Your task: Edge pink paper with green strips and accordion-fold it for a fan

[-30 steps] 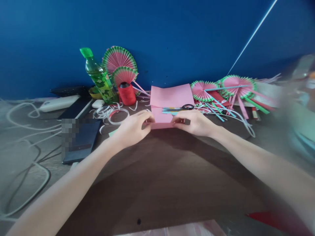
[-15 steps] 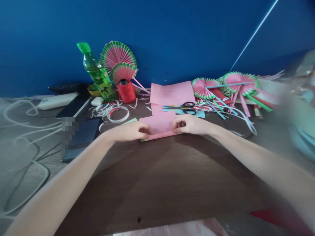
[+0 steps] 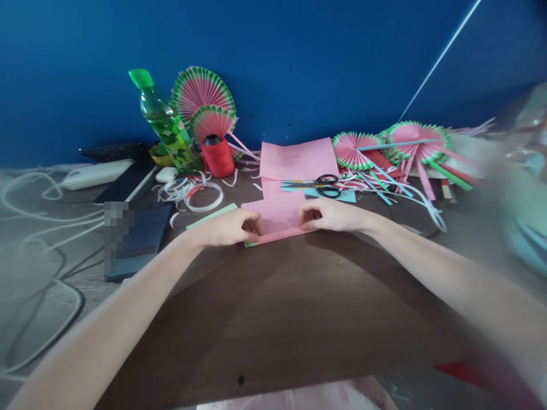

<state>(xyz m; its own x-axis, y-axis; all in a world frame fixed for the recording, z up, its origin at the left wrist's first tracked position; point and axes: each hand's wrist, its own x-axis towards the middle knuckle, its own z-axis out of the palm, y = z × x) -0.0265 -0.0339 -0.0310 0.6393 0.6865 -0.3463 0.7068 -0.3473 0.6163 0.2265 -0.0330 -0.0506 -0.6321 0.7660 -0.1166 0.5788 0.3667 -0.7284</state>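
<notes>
A pink paper sheet lies on the brown table, its near edge folded, with a green edge showing underneath. My left hand pinches the sheet's left near corner, fingers closed. At the right near corner my right hand pinches the same sheet. Just beyond it lie black-handled scissors on coloured strips, and a larger pink sheet rests behind them.
Pink-and-green paper fans stand at the back by the blue wall and lie at the right. A green bottle, a red thread spool, tape rings, a dark phone and white cables crowd the left.
Both hands have drawn the pink sheet nearer to me, away from the scissors, and folded its near edge. The view has shifted down slightly.
</notes>
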